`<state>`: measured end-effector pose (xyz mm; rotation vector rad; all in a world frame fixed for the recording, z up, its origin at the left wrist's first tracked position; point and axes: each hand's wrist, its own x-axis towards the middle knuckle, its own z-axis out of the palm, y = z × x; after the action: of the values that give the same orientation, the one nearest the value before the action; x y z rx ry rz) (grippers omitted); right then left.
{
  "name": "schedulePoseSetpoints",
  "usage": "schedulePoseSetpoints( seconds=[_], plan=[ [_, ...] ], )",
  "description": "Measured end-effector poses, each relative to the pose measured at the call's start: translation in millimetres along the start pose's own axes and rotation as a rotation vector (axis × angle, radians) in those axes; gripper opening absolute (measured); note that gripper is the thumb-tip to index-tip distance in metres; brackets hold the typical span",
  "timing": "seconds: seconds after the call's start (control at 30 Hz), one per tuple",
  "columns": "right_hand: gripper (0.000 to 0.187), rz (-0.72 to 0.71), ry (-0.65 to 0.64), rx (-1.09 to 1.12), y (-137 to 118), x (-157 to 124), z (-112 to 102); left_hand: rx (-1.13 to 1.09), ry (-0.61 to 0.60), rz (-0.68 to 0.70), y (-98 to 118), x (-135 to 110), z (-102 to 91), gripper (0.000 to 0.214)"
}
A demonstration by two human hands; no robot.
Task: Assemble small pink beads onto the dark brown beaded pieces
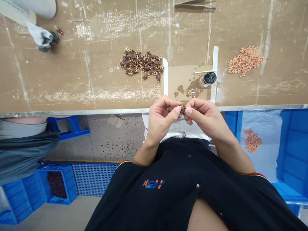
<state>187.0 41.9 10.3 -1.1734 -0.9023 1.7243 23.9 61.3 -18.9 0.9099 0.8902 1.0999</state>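
My left hand (161,119) and my right hand (204,117) meet at the table's front edge, fingertips pinched. Between them is a small dark piece with gold-coloured bits (182,107), mostly covered by the fingers; its exact kind cannot be made out. Just beyond lies a taped-down sheet of cardboard (178,77) with wet spots. On that sheet stands a small clear jar with black contents or a black top (209,78), and a cotton swab (204,72) lies beside it. To the left is a pile of dark brown pieces with gold tips (141,63).
A pile of small orange-pink pieces (246,60) lies at the right. Tweezers (194,5) rest at the back. White bottles (43,8) and a crumpled cloth (42,37) are at the far left. Blue crates (292,144) flank me, and another person's clothed leg (26,147) shows at left.
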Motion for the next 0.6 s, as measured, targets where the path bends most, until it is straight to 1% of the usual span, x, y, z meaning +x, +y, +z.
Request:
schedulePoseSetpoints(
  seconds=[0.13,0.27,0.4,0.53,0.6],
  plan=[
    [0.053,-0.028,-0.012,-0.045,-6,-4,0,0.016,-0.011,0.030,2,0,-0.1,0.041],
    [0.049,-0.068,-0.001,-0.061,-11,-8,3,-0.009,-0.013,0.097,2,-2,0.4,0.037],
    [0.047,-0.114,0.012,-0.102,-13,-11,6,-0.009,-0.014,0.106,2,-3,1.5,0.039],
    [0.043,-0.194,0.030,-0.174,-11,-14,7,0.013,-0.109,0.110,0,2,-5.7,0.032],
    [0.041,-0.224,0.085,-0.281,-5,-15,1,0.081,-0.158,0.119,-1,8,-15.6,0.029]
  ],
)
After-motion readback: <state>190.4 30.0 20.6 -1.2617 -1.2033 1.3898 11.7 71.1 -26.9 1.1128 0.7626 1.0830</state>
